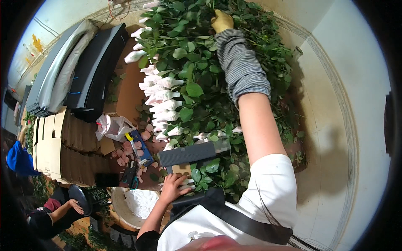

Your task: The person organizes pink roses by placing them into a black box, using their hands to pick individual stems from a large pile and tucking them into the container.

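A big heap of leafy rose stems (194,89) lies in front of me, many of its blooms in white net sleeves (167,104) along the left side. My right hand (222,21), in a yellow glove with a grey striped sleeve, reaches to the far part of the heap. Its fingers curl in among the rose stems, and leaves hide the tips. Close to my body, my bare left hand (172,188) rests with fingers apart at a brown cardboard piece (181,169), beside a netted bloom (187,182). Just beyond it lies a dark grey corrugated strip (187,154).
Left of the roses are loose pink petals (123,154), black-handled scissors (130,173), a blue tool (143,150) and a plastic bag (114,127). Stacked cardboard (81,154) and dark sheets (98,67) stand farther left. A tub (121,205) holds white pieces. Another person's hand (76,206) shows lower left.
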`<action>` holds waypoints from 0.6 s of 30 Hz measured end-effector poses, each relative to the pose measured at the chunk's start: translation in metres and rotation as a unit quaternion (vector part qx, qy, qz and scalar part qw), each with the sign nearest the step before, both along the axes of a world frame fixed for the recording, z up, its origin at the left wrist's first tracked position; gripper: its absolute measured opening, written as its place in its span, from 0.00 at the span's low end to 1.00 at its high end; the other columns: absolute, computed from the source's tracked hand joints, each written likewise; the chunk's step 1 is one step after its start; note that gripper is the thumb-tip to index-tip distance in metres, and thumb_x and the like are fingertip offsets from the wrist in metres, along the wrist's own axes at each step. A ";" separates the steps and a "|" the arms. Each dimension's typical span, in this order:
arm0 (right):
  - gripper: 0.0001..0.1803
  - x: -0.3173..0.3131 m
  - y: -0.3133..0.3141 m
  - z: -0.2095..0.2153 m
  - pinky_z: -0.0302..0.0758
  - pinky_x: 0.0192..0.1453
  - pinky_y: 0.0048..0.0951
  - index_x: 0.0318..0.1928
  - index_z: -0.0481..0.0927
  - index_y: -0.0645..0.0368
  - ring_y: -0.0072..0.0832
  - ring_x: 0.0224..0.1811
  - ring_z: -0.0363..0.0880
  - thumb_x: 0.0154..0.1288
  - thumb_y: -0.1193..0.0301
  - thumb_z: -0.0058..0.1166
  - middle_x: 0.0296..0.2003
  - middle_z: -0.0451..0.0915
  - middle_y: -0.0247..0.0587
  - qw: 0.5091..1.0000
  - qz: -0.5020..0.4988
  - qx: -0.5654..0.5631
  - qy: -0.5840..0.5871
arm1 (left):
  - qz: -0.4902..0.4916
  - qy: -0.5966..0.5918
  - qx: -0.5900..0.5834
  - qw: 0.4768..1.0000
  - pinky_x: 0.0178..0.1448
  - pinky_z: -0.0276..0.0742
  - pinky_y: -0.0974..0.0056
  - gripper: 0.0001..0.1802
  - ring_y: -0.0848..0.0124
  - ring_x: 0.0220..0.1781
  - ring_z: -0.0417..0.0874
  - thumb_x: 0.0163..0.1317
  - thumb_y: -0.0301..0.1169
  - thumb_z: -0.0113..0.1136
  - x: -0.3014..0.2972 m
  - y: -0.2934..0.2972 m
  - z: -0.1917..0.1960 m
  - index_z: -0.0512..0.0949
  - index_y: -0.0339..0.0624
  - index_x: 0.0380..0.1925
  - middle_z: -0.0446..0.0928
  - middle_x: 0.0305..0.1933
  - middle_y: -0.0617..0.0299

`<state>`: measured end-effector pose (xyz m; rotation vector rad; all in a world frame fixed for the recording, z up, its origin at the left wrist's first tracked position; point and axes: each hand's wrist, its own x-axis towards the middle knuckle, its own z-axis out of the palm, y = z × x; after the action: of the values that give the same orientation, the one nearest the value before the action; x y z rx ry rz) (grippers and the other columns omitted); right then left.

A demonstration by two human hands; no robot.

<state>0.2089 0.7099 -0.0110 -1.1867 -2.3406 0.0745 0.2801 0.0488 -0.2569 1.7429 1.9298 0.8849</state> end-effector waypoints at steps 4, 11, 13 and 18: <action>0.29 0.013 0.016 0.033 0.80 0.60 0.45 0.69 0.74 0.57 0.51 0.54 0.84 0.73 0.58 0.57 0.55 0.83 0.57 0.928 0.130 0.147 0.316 | -0.009 0.000 -0.009 1.000 0.57 0.71 0.55 0.30 0.57 0.49 0.76 0.49 0.44 0.79 -0.002 0.001 0.000 0.85 0.45 0.53 0.78 0.48 0.60; 0.21 0.074 -0.127 0.023 0.82 0.45 0.46 0.61 0.81 0.53 0.45 0.38 0.86 0.71 0.61 0.62 0.32 0.86 0.47 0.959 0.078 0.271 0.037 | -0.015 0.003 -0.005 1.000 0.56 0.70 0.55 0.31 0.57 0.49 0.75 0.52 0.47 0.78 -0.003 -0.001 -0.002 0.84 0.47 0.55 0.77 0.47 0.59; 0.26 0.070 -0.127 0.007 0.83 0.52 0.45 0.66 0.77 0.52 0.46 0.45 0.86 0.71 0.60 0.62 0.41 0.87 0.49 0.979 0.035 0.191 -0.064 | -0.015 0.017 -0.008 1.000 0.56 0.70 0.55 0.31 0.57 0.49 0.75 0.53 0.47 0.77 -0.003 -0.001 -0.002 0.84 0.47 0.55 0.76 0.45 0.59; 0.29 0.050 -0.092 0.027 0.79 0.65 0.46 0.71 0.74 0.49 0.48 0.61 0.81 0.72 0.58 0.59 0.59 0.83 0.50 0.992 0.033 0.093 -0.083 | -0.008 0.028 -0.016 0.999 0.56 0.70 0.56 0.31 0.57 0.48 0.75 0.53 0.47 0.77 -0.002 -0.002 0.000 0.84 0.47 0.56 0.75 0.42 0.59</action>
<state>0.2587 0.6176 0.0155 -1.0585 -2.4681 -0.2229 0.2777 0.0466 -0.2572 1.7807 1.9500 0.8047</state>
